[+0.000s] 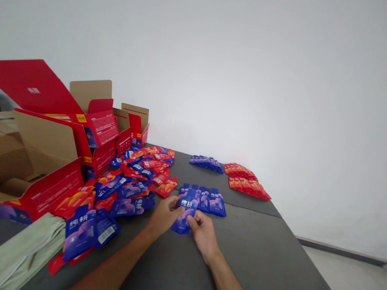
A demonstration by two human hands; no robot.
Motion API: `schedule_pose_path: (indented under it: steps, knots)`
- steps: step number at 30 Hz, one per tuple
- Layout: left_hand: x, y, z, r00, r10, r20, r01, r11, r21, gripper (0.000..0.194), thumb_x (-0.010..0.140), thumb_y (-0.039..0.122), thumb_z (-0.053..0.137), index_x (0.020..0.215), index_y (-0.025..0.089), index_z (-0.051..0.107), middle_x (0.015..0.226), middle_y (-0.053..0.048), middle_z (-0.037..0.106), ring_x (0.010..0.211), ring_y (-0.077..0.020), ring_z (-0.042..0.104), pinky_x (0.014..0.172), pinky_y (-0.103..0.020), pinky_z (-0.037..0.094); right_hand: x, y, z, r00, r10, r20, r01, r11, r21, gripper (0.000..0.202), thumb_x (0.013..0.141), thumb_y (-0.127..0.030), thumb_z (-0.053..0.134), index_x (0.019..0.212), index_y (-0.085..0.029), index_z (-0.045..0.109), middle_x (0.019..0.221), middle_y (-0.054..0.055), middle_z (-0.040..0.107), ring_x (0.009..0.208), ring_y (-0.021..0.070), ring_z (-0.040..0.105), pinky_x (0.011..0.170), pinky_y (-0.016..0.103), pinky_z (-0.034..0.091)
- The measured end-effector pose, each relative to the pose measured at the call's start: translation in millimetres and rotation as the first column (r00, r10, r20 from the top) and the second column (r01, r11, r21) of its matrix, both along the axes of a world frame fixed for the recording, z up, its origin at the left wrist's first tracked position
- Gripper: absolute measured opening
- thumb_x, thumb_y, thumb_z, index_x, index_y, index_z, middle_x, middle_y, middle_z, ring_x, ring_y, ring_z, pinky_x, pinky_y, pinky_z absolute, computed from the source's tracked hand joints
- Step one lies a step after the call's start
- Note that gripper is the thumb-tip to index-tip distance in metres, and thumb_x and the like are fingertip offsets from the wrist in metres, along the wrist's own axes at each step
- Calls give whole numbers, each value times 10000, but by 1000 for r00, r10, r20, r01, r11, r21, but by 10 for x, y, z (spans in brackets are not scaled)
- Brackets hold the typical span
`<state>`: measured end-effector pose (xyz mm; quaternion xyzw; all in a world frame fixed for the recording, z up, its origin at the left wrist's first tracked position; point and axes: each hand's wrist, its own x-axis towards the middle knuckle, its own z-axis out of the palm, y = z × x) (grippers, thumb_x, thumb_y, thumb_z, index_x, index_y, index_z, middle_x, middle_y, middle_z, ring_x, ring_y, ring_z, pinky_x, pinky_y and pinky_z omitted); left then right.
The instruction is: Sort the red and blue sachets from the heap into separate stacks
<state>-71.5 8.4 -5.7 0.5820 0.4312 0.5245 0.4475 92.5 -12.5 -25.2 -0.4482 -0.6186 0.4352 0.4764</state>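
Between my two hands is a blue pouch (187,203) with white lettering, tilted up over the dark table. My left hand (166,213) pinches its left edge, and my right hand (203,231) grips its lower right side with thumb and fingers. Just behind it lies an overlapping row of blue pouches (217,203), partly hidden by the held one. To the left of my left hand spreads a loose heap of blue and red pouches (128,205), some face up and some showing barcodes.
Open red cardboard boxes (57,186) line the left side. At the back are a stack of blue pouches (207,163) and two rows of red pouches (248,187). Pale green cloth (19,256) lies at front left. The dark table (254,257) ends at a right edge, beside a white wall.
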Motion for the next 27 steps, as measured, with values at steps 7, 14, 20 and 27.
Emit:
schedule_pose_path:
  steps: [7,14,20,27]
  knots:
    - [-56,46,-107,988,91,-122,-93,996,-8,328,772,423,613,592,165,520,530,51,479,513,-92,426,494,-210,290,-10,-91,114,995,103,-15,-104,988,-113,366,880,-526,560,785,-173,586,620,-30,527,531,96,438,514,224,339]
    - [-82,32,-137,1000,0,4,1,986,-168,325,786,458,611,697,147,590,614,18,568,540,-105,507,506,-209,369,-7,-80,60,985,169,-30,-172,972,-163,295,830,-470,651,871,-179,623,741,5,622,602,113,516,523,218,360]
    - [-3,-50,-151,949,-302,85,314,919,-238,198,686,253,661,825,112,673,717,-53,685,594,-141,610,591,-265,498,32,-8,10,993,60,-106,-75,987,-143,256,810,-418,674,789,-180,581,700,5,621,586,116,506,511,220,349]
    - [29,-42,-168,971,-225,82,239,939,-247,142,635,198,621,733,111,677,631,-43,670,521,-134,584,505,-242,474,24,-60,87,986,62,-158,-87,984,-159,346,780,-495,693,725,-185,548,679,9,636,572,127,537,501,223,353]
